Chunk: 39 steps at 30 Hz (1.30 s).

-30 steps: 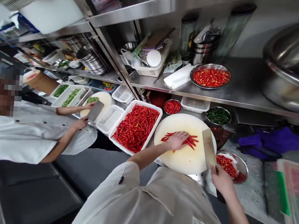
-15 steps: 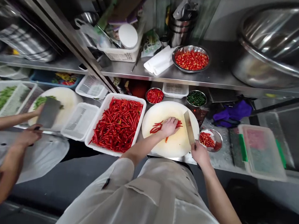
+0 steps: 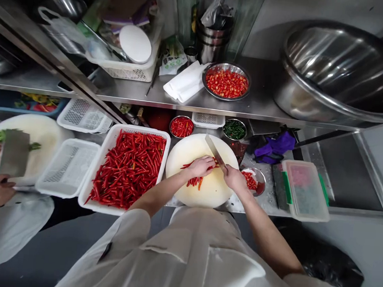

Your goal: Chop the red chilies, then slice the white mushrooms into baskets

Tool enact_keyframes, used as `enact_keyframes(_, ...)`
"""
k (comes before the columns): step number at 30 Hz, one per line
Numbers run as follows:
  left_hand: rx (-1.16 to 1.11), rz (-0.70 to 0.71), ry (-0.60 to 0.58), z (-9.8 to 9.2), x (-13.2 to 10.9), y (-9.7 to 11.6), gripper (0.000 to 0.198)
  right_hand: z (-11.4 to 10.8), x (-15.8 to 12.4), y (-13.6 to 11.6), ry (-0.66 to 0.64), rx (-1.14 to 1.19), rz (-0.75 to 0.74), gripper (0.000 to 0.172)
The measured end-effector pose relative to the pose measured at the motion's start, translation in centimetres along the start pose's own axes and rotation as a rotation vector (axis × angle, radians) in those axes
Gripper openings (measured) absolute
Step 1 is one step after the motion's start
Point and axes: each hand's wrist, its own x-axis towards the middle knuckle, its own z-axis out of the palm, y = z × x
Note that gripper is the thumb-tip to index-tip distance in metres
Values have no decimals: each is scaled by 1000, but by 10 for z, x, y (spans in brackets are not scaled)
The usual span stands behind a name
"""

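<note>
On the round white cutting board [image 3: 181, 150], several long red chilies [image 3: 194, 181] lie side by side. My left hand [image 3: 203, 165] presses down on some of them, its fingers curled over their right part. My right hand [image 3: 235, 179] is closed around the handle of a cleaver [image 3: 216, 152]. The blade slants up and left, close to my left fingertips at the right ends of the chilies; whether its edge touches them I cannot tell. Right of the board, a small metal bowl [image 3: 260, 184] contains cut red chili pieces.
A white basket [image 3: 87, 184] full of red chilies stands left of the board. Beyond the board are bowls of red chilies [image 3: 181, 127] and green pieces [image 3: 235, 129]. A steel shelf [image 3: 261, 96] overhangs the back. At far left, a co-worker's hands hold another cleaver [image 3: 14, 151] over greens.
The cleaver has come left from the board's right side to the chilies beside my left fingers. My left hand stays on the chilies. The whole view has swung toward the right.
</note>
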Motion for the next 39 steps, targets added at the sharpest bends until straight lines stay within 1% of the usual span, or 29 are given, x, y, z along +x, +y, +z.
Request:
enact_keyframes(3,0,-8,-3,1,-1,1,14,-6,19,-14,-51,-2,12,43)
enact_keyframes(6,8,0,-2,-2,-3,0,16,-8,27,-17,-83,-14,-18,44)
enact_keyframes(10,-22,16,-8,-5,-6,-5,17,-8,26,-21,-93,-14,-2,45)
enact_keyframes(12,-45,3,-25,-4,-7,-6,18,-8,25,-22,-101,-4,15,45)
enact_keyframes(15,-66,-37,-35,-3,-8,-6,19,-6,22,-20,-121,2,-2,46)
enact_keyframes(19,-94,-32,-27,-3,-9,-7,21,0,20,-21,-109,32,27,46)
enact_keyframes(23,-100,-33,-30,-5,-9,-12,18,2,23,-26,-124,51,28,46)
enact_keyframes(26,-113,-24,-27,-3,-10,-15,18,0,28,-29,-117,71,38,46)
enact_keyframes(29,-116,-23,-24,1,-11,-14,16,-2,34,-30,-94,85,23,45)
enact_keyframes(32,-110,-37,-32,4,-12,-13,15,0,35,-30,-101,69,-21,46)
enact_keyframes(37,-84,-44,-21,2,-13,-10,13,8,30,-36,-75,54,36,48)
enact_keyframes(39,-83,-34,-19,1,-14,-11,13,9,29,-38,-77,56,26,47)
